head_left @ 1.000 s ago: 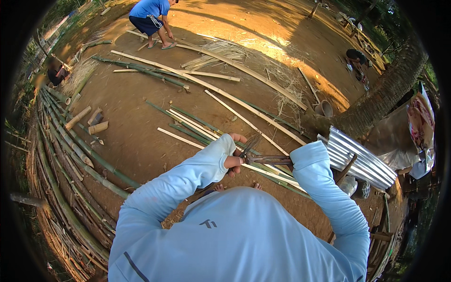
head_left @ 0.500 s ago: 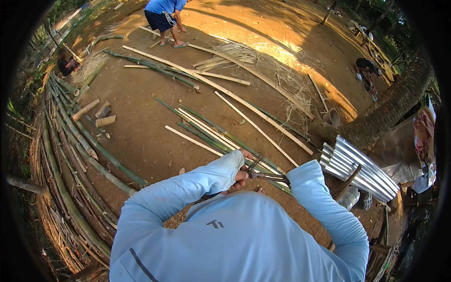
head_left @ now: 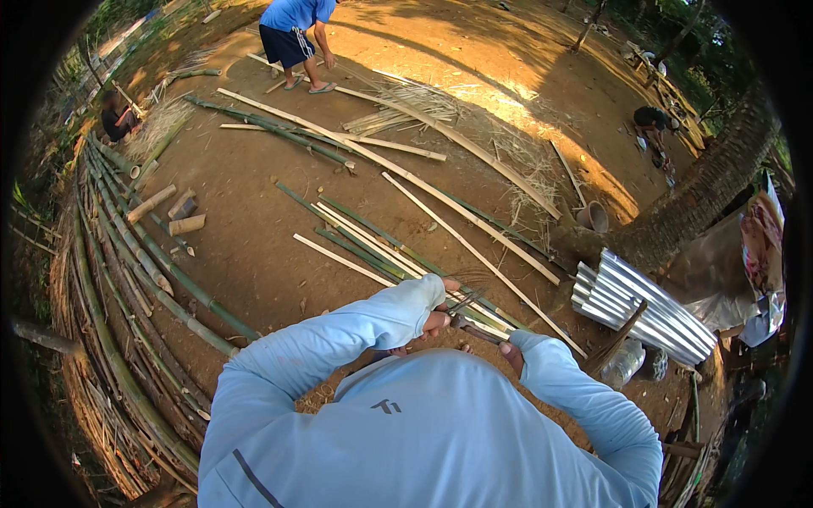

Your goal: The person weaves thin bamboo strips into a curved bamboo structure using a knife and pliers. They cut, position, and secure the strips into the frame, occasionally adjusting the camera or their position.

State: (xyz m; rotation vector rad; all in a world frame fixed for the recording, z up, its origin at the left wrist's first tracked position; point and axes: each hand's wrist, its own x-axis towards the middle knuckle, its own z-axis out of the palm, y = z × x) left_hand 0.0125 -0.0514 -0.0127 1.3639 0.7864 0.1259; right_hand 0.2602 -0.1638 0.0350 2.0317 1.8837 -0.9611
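Pliers (head_left: 481,333), toward five o'clock, are gripped in our right hand (head_left: 513,356); our left hand (head_left: 435,323) clasps wire (head_left: 461,299), cut or not we cannot tell. Toward ten, strips (head_left: 368,237) lie already split; at nine, poles (head_left: 200,292) are whole.

Corrugated metal sheets (head_left: 639,309): are lying right of the right hand (head_left: 512,357)
Bucket (head_left: 593,217): is sitting ahead and right of that hand
Co-worker in blue (head_left: 292,41): is bending far ahead of the left hand (head_left: 436,321)
Bamboo poles (head_left: 196,290): are lying left of it
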